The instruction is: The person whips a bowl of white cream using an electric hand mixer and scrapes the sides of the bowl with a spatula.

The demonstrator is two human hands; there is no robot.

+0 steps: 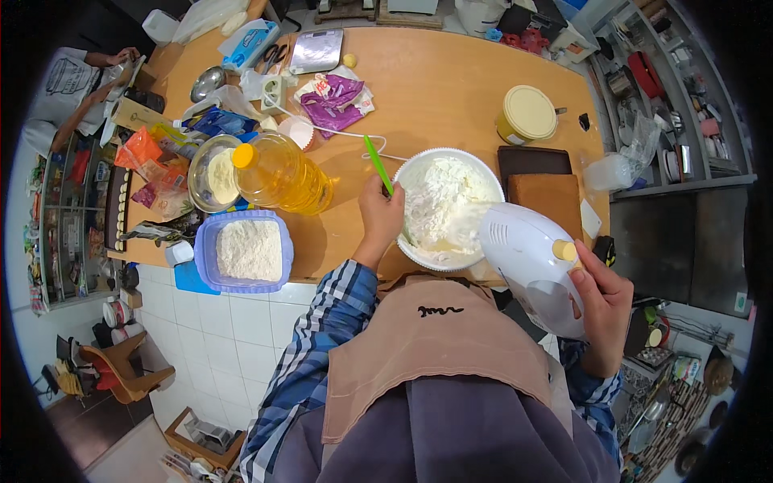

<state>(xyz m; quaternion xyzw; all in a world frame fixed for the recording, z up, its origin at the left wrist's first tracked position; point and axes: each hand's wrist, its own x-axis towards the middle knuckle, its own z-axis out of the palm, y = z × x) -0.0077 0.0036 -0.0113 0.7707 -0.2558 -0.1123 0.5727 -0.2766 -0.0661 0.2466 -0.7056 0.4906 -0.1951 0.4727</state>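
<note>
A white bowl (496, 181) stands at the table's front edge, with white powder and a pale, wet mixture (444, 193) inside. My left hand (379, 214) is at the bowl's left side, gripping the green handle (377, 162) of a utensil whose lower part goes down into the bowl. My right hand (607, 302) holds a white electric hand mixer (522, 253) by its handle, the thumb near a yellow knob (564, 250). The mixer's front end leans over the bowl's right rim. Its beaters look blurred within the mixture.
Left of the bowl stand a large oil bottle (287, 178), a purple tub of flour (202, 265) and a metal bowl (196, 187) with pale powder. Brown baking pans (543, 199) and a lidded tub (526, 115) are at right. A white cord (338, 130) crosses the table. Another person (66, 90) works at far left.
</note>
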